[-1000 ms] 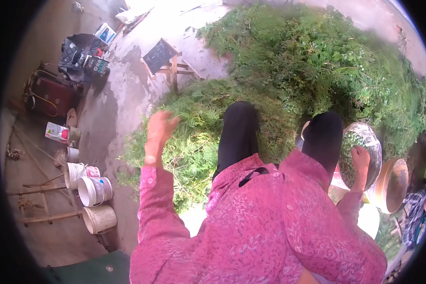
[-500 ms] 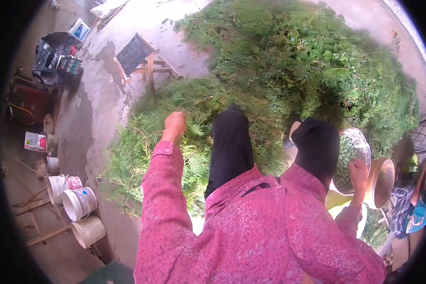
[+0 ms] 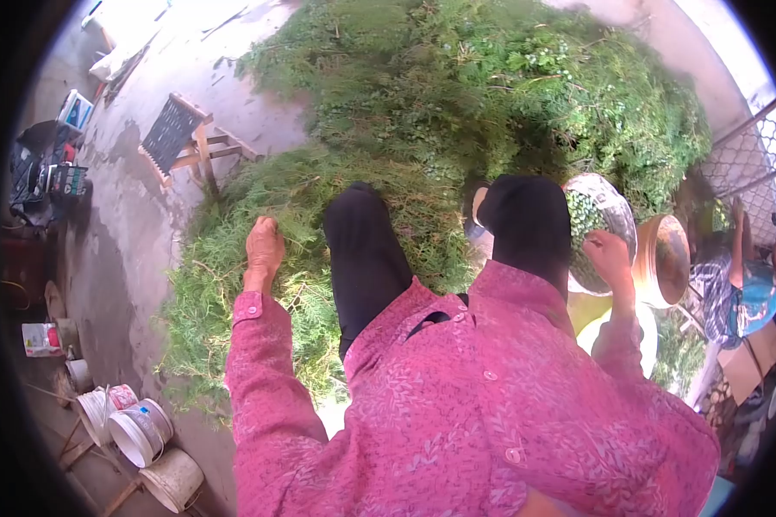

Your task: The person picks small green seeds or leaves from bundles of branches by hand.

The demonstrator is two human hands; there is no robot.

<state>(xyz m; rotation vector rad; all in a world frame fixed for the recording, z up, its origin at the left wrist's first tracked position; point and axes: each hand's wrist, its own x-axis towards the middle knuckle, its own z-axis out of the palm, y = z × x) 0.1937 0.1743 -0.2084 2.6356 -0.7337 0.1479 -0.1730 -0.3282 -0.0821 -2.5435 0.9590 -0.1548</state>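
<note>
My left hand is closed in a fist over the near left part of a large heap of green, feathery conifer branches. Whatever may be inside that fist is hidden. On the other side, beside my right knee, my right hand hangs over a pale round bucket with its fingers curled in. Small green, cone-like pieces fill much of this bucket. I cannot make out what, if anything, those fingers hold.
A low wooden stool with a dark woven seat stands left of the heap. Several white buckets are at lower left. Another tub lies tilted right of the filled bucket. Another person's arm shows at right, near wire mesh.
The view has swung to the right, so the scene sits further left. My right hand stays over the bucket, its fingers slightly differently curled; my left hand remains at the branches.
</note>
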